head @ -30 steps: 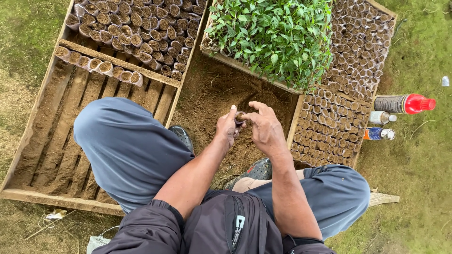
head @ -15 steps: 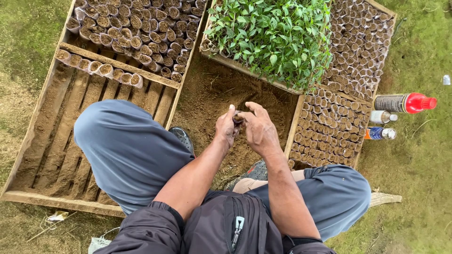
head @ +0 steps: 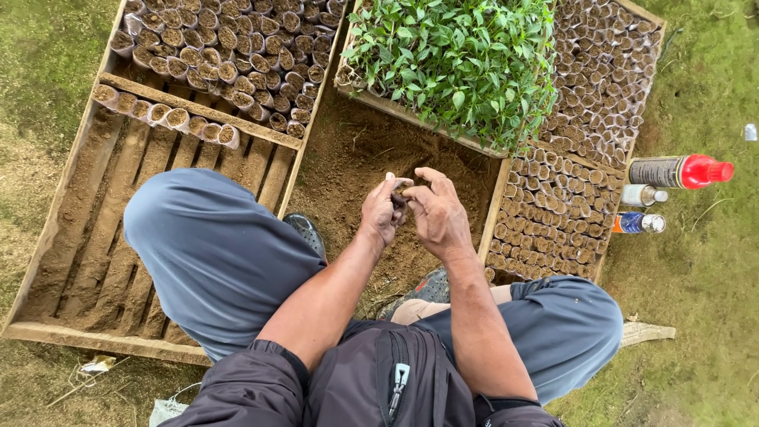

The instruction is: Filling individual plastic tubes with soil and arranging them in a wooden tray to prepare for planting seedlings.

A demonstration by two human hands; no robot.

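- Nearest the camera, a dark jacket with a zip (head: 395,379) is seen, with grey trousers (head: 213,253) drawn over both bent knees; the person is seated or squatting over bare soil.
- The left hand (head: 383,212) and the right hand (head: 439,217) are held together at mid-frame, touching, above the loose brown soil heap (head: 356,166).
- A small pale tube pot (head: 399,190) is pinched between the two hands; the left fingers are curled around it, the right fingers (head: 431,175) are bent over its top. Its long axis cannot be told, as most of it is hidden. Neither hand is nearer; both are on it.
- To the left, a slatted wooden crate (head: 87,261) is noted, rough and soil-caked, mostly bare at the near end; a short row of filled tube pots (head: 166,117) is set against a cross batten.
- To the right, just beside the right hand, a second crate of packed tubes (head: 553,221) is recorded; tubes are thin, translucent, cylindrical.
- Farther out, leafy green seedlings (head: 451,63) are standing upright in a tray.
- On the grass at right, a dark spray can with a red cap (head: 680,171) and two small bottles (head: 640,209) are lying on their sides.
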